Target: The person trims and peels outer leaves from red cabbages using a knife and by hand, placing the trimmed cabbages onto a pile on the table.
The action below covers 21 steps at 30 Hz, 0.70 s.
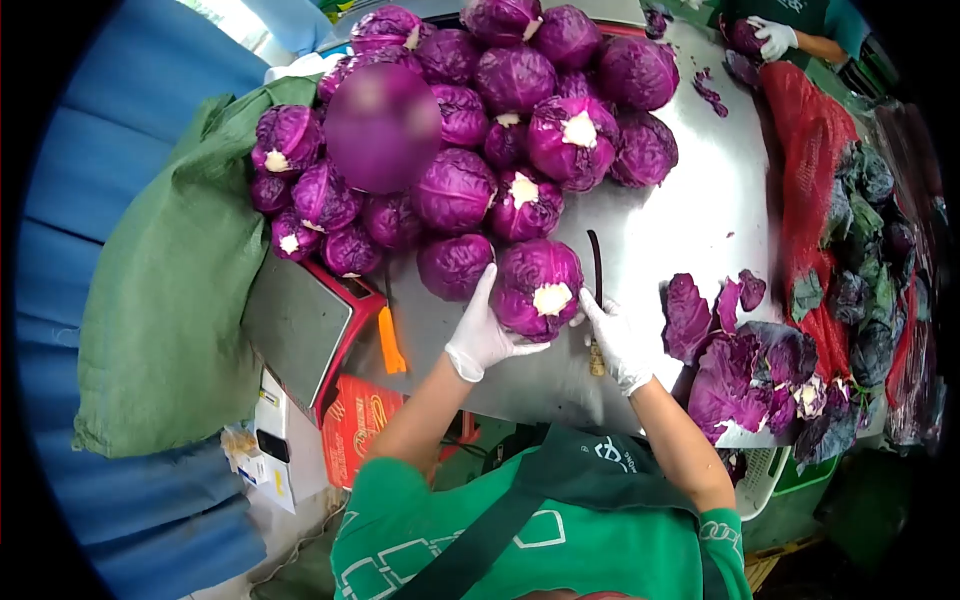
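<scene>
Both my hands wear white gloves. My left hand (487,332) presses against the left and lower side of a purple cabbage (528,283) whose pale cut stem faces up. On its right side, my right hand (617,342) touches it with the fingertips, so the cabbage sits between my two hands. A knife (596,262) with a thin dark blade and a light handle lies on the metal table (520,385), partly beside and under my right hand. Another cabbage (455,266) rests just left of the held one. Behind them is a large pile of purple cabbages (513,80).
A red-edged scale (300,310) and an orange-handled tool (391,342) are left. A green sack (170,310) stands farther left. Loose purple leaves (730,380) lie at right, near red net bags (800,170). A co-worker's gloved hand (775,38) touches a cabbage at top right.
</scene>
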Motion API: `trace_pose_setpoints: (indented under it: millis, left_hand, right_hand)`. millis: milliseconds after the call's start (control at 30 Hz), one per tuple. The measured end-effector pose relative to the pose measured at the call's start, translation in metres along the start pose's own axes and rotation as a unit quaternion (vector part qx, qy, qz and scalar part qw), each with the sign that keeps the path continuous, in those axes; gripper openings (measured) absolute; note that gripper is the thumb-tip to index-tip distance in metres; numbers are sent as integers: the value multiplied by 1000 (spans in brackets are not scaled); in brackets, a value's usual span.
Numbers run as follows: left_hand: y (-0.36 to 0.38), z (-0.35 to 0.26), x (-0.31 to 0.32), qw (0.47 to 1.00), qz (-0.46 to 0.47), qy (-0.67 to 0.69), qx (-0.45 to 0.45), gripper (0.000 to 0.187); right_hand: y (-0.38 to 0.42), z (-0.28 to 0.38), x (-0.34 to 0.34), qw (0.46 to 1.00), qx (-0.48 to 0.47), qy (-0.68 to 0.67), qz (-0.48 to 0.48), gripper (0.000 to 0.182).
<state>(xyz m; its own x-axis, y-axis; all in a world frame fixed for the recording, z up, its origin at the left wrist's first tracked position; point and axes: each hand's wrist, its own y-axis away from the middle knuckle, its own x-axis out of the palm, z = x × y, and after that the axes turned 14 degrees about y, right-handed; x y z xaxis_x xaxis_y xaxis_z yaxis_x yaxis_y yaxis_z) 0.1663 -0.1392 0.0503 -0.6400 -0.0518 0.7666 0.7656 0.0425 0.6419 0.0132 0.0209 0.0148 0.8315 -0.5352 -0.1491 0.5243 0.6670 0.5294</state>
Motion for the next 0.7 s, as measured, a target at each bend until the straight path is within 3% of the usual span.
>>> trace_pose_setpoints:
  millis: [33, 100, 200, 333, 400, 467, 533, 700]
  left_hand:
    - [0, 8, -1, 1000, -3, 0, -9, 83]
    - [4, 30, -3, 986, -64, -60, 140, 77]
    - [4, 52, -30, 963, -56, -159, 209, 77]
    - [14, 71, -47, 936, -115, -201, 264, 73]
    - [15, 79, -52, 916, -145, -267, 263, 67]
    - [14, 86, -50, 905, -185, -318, 213, 60]
    - [9, 90, -53, 895, -185, -348, 207, 56]
    - [-5, 102, -40, 888, -101, -425, 142, 42]
  right_hand:
    - [0, -1, 0, 1000, 5, -20, 4, 49]
    - [4, 4, -7, 999, -4, -31, 15, 51]
    - [12, 5, -25, 997, 1, -78, 5, 59]
    - [-18, -29, -55, 975, -63, -128, -169, 57]
    - [-36, -62, -83, 955, -122, -153, -224, 57]
    - [-26, -80, -108, 918, -102, -174, -341, 55]
    - [-5, -100, -131, 884, -89, -245, -389, 47]
    - [81, -162, -167, 842, -48, -274, -462, 45]
